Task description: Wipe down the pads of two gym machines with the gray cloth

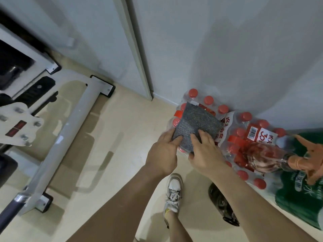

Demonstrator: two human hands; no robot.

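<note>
A folded gray cloth [197,125] lies on top of a shrink-wrapped pack of red-capped water bottles [208,102] by the wall. My left hand [164,154] grips the cloth's near left corner, thumb on top. My right hand [204,151] holds its near right edge with fingers pressed on the fabric. A white-framed gym machine [70,123] stands at the left on the floor; its dark pads are mostly out of view.
A spray bottle [279,159] with an orange trigger lies on more bottle packs at the right. A green pack [300,198] sits beside it. A dark object [222,205] lies on the floor near my shoe [173,193]. A door frame [139,58] meets the wall behind.
</note>
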